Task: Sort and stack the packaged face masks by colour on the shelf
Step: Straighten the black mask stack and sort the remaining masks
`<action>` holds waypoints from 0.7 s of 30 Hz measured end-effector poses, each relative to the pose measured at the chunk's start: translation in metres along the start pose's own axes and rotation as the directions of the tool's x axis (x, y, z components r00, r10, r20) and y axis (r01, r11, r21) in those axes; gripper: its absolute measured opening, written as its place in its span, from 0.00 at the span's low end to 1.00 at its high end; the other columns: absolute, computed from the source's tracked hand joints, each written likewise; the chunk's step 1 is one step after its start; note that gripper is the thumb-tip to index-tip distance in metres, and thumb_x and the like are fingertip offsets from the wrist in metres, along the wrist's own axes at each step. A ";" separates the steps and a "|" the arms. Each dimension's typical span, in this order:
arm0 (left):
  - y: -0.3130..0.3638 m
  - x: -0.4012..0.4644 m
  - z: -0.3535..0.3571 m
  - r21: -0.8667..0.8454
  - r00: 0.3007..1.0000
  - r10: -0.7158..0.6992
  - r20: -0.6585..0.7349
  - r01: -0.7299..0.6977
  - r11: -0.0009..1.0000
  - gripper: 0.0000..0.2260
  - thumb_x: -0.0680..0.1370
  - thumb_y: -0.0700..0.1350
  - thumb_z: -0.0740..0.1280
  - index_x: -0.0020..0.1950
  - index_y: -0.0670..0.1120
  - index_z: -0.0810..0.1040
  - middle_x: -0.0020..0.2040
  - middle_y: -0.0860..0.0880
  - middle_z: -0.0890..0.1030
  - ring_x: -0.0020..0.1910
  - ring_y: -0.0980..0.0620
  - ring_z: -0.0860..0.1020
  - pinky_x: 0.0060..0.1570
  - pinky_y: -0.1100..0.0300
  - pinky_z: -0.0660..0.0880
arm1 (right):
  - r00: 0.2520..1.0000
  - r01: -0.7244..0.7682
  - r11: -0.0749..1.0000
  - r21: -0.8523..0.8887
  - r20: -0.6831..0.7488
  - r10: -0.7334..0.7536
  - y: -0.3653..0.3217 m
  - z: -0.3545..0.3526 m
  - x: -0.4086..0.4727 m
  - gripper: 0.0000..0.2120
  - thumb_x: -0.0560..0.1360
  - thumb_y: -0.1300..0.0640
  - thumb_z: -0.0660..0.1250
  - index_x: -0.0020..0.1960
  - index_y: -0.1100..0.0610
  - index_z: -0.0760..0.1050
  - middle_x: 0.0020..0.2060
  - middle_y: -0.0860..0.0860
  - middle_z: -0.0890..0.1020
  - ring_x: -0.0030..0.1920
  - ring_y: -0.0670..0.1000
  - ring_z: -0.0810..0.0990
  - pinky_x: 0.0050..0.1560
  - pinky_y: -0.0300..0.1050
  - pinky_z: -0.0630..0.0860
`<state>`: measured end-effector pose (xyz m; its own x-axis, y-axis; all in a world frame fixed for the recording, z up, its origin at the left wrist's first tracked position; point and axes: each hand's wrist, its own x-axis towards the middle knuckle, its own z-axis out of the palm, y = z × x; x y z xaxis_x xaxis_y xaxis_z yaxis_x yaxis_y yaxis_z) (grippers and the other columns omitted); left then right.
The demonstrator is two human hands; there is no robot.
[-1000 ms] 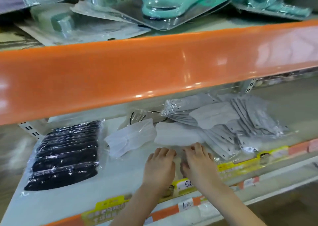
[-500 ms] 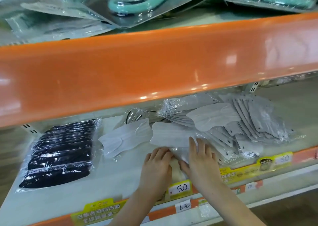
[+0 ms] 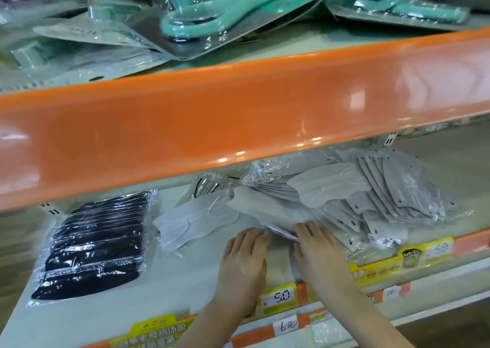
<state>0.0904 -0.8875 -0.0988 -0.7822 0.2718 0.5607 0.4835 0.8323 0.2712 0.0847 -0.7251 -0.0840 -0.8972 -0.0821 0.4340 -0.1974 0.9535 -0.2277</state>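
On the lower shelf [image 3: 79,318] a stack of black packaged masks [image 3: 95,244] lies at the left. One white packaged mask [image 3: 185,223] lies in the middle. To its right spreads a loose pile of grey packaged masks [image 3: 376,199]. My left hand [image 3: 245,265] and my right hand [image 3: 315,254] lie side by side near the shelf's front, fingertips at the near edge of a clear-wrapped pale mask packet [image 3: 265,209]. The fingers look curled at the packet's edge; the exact grip is hidden.
A glossy orange shelf edge [image 3: 238,119] overhangs close above the masks. The upper shelf holds teal items in clear blister packs [image 3: 212,10]. Yellow and white price tags [image 3: 278,297] line the lower shelf's front rail.
Both hands stay together at the same packet; their fingers have curled in at its near edge, and the packet's near edge has lifted slightly. The camera has shifted a little.
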 end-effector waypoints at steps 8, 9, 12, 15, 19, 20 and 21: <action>-0.001 0.030 -0.015 0.021 0.997 0.074 -0.037 -0.073 0.997 0.08 0.71 0.44 0.65 0.49 0.48 0.78 0.47 0.52 0.81 0.50 0.49 0.79 0.49 0.58 0.70 | 0.995 0.051 0.987 0.153 0.073 -0.063 -0.023 -0.043 0.020 0.09 0.68 0.56 0.74 0.45 0.49 0.76 0.36 0.46 0.81 0.33 0.52 0.81 0.25 0.43 0.68; 0.000 0.033 -0.019 0.004 0.998 0.055 -0.037 -0.055 0.998 0.07 0.71 0.43 0.64 0.45 0.48 0.80 0.42 0.54 0.81 0.44 0.50 0.79 0.45 0.60 0.69 | 0.993 0.053 0.981 0.186 0.090 -0.070 -0.025 -0.048 0.022 0.07 0.71 0.53 0.71 0.47 0.48 0.76 0.38 0.45 0.81 0.35 0.52 0.81 0.27 0.45 0.72; -0.002 0.041 -0.030 -0.132 0.994 -0.103 -0.035 0.098 0.986 0.06 0.71 0.45 0.62 0.41 0.50 0.79 0.38 0.56 0.80 0.38 0.55 0.77 0.37 0.63 0.67 | 0.996 0.023 0.949 0.315 0.079 -0.051 -0.031 -0.064 0.028 0.14 0.74 0.41 0.57 0.51 0.46 0.76 0.42 0.42 0.81 0.41 0.48 0.81 0.34 0.48 0.78; -0.004 0.047 -0.047 -0.380 0.934 -0.357 0.017 0.337 0.862 0.07 0.73 0.41 0.65 0.43 0.54 0.78 0.40 0.57 0.81 0.40 0.59 0.77 0.40 0.63 0.73 | 0.999 0.007 0.887 0.461 0.045 -0.031 -0.031 -0.077 0.034 0.21 0.73 0.36 0.54 0.53 0.48 0.77 0.46 0.41 0.81 0.47 0.46 0.81 0.45 0.48 0.77; -0.010 0.056 -0.071 -0.584 0.823 -0.562 0.084 0.498 0.641 0.16 0.75 0.34 0.69 0.38 0.56 0.75 0.34 0.61 0.80 0.36 0.64 0.78 0.38 0.68 0.75 | 0.991 0.015 0.824 0.566 0.098 -0.086 -0.020 -0.077 0.040 0.18 0.72 0.39 0.61 0.51 0.51 0.77 0.44 0.42 0.81 0.45 0.42 0.78 0.46 0.37 0.73; -0.011 0.057 -0.076 -0.647 0.799 -0.593 0.094 0.502 0.574 0.14 0.75 0.34 0.68 0.40 0.54 0.76 0.35 0.58 0.81 0.36 0.62 0.79 0.39 0.65 0.78 | 0.991 -0.022 0.797 0.603 0.122 -0.064 -0.019 -0.073 0.041 0.14 0.72 0.43 0.65 0.51 0.51 0.77 0.43 0.42 0.81 0.45 0.42 0.78 0.46 0.37 0.73; -0.012 0.058 -0.079 -0.711 0.777 -0.619 0.115 0.500 0.494 0.12 0.76 0.34 0.67 0.42 0.53 0.77 0.36 0.54 0.82 0.37 0.57 0.80 0.38 0.60 0.80 | 0.988 -0.067 0.768 0.636 0.152 -0.040 -0.020 -0.068 0.042 0.08 0.73 0.49 0.69 0.50 0.50 0.78 0.42 0.42 0.81 0.45 0.43 0.78 0.48 0.38 0.73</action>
<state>0.0708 -0.9202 -0.0076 -0.9522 -0.2489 0.1773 0.1276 0.2032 0.9708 0.0778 -0.7275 -0.0021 -0.9384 -0.1630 0.3047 -0.3426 0.5536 -0.7590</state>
